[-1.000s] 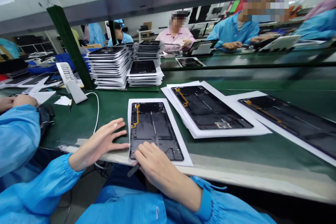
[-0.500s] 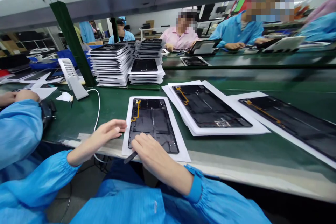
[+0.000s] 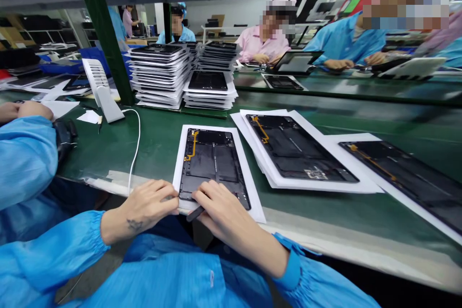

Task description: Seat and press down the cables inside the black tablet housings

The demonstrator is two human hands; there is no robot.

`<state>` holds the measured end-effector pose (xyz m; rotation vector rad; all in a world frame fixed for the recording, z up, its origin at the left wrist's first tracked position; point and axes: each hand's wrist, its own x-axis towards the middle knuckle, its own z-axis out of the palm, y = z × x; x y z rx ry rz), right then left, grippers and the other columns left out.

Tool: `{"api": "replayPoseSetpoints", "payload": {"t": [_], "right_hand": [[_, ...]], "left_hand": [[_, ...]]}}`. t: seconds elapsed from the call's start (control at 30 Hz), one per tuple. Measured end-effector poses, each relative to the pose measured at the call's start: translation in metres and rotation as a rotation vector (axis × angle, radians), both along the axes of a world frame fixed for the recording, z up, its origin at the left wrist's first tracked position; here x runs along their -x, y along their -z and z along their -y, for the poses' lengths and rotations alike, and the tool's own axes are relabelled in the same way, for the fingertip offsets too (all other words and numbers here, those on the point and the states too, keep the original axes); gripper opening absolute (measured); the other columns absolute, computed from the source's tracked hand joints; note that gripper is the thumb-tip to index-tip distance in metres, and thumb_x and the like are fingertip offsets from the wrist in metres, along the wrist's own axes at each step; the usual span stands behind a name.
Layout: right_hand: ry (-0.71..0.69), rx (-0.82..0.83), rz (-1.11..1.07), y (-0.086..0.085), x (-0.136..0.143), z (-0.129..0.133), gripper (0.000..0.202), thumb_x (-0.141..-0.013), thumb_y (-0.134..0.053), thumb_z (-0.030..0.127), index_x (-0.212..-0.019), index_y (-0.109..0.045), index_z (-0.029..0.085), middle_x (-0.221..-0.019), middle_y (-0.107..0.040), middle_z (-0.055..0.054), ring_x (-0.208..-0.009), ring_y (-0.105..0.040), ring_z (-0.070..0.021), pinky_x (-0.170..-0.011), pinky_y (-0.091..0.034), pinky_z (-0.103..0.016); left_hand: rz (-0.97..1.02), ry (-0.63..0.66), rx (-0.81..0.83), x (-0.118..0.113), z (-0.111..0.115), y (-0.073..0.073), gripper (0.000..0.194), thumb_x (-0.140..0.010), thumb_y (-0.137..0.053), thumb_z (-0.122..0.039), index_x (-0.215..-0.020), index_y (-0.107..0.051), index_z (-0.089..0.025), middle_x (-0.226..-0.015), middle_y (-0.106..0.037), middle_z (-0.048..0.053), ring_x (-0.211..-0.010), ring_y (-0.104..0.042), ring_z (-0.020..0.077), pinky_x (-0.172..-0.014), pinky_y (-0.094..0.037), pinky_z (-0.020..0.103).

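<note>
A black tablet back housing (image 3: 216, 173) with an orange flex cable (image 3: 195, 144) lies on a white sheet (image 3: 258, 209) at the table's front edge. My right hand (image 3: 220, 202) rests over its near end, fingers closed round a slim black tool (image 3: 195, 213). The tool's back end sticks out below the hand; its tip is hidden. My left hand (image 3: 149, 204) is at the near left corner of the sheet, fingers bent and drawn together. Whether anything sits between those fingertips cannot be made out.
To the right, more housings (image 3: 303, 149) lie on white sheets. Behind stand tall stacks of housings (image 3: 159, 77), a white fan (image 3: 103, 91) with a cable (image 3: 135, 154), and a green post (image 3: 104, 33). A neighbour's sleeve (image 3: 25, 163) is at left; co-workers (image 3: 262, 43) sit opposite.
My left hand has come down and toward me to the sheet's near left corner, its fingers now bent. My right hand stays on the housing's near end with the tool. The view has shifted slightly.
</note>
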<state>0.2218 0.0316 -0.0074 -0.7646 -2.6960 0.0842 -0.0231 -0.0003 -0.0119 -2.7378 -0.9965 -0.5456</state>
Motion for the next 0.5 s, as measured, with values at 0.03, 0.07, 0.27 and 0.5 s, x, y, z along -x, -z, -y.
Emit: {"api": "replayPoseSetpoints", "payload": {"t": [0.03,0.07,0.27,0.5], "right_hand": [[-0.004,0.001,-0.003,0.0,0.0,0.0,0.013,-0.091,-0.068,0.017,-0.091,-0.055,0.019,-0.093,-0.06,-0.004,-0.083,-0.048,-0.0186,-0.068,-0.036,-0.031],[-0.007,-0.002,-0.006,0.0,0.001,0.0,0.013,-0.091,-0.068,0.019,-0.091,-0.055,0.019,-0.093,-0.06,-0.004,-0.082,-0.048,-0.0186,-0.068,-0.036,-0.031],[-0.015,-0.118,-0.022,0.0,0.003,0.0,0.014,-0.094,-0.067,0.026,-0.091,-0.056,0.018,-0.092,-0.059,-0.004,-0.08,-0.048,-0.0188,-0.067,-0.034,-0.031],[0.03,-0.326,-0.208,-0.009,0.015,-0.005,0.024,-0.101,-0.037,0.006,-0.095,-0.058,0.016,-0.087,-0.058,-0.005,-0.076,-0.043,-0.0194,-0.068,-0.033,-0.033]], "left_hand": [[-0.003,-0.012,0.006,-0.001,0.0,0.0,0.021,-0.104,-0.04,-0.017,-0.094,-0.058,-0.019,-0.096,-0.065,0.005,-0.085,-0.054,0.0194,-0.072,-0.038,0.031],[-0.005,-0.025,0.006,-0.002,-0.001,0.001,0.024,-0.104,-0.037,-0.014,-0.093,-0.057,-0.019,-0.093,-0.065,0.005,-0.082,-0.052,0.0191,-0.07,-0.037,0.032],[0.044,-0.032,0.064,-0.007,-0.012,-0.003,0.026,-0.105,-0.034,-0.019,-0.088,-0.053,-0.018,-0.084,-0.06,0.004,-0.073,-0.049,0.0187,-0.068,-0.036,0.033],[0.631,-0.439,0.822,0.004,-0.038,-0.049,0.051,-0.099,-0.036,-0.065,-0.101,-0.059,-0.02,-0.075,-0.065,0.004,-0.064,-0.062,0.0179,-0.062,-0.049,0.029]]}}
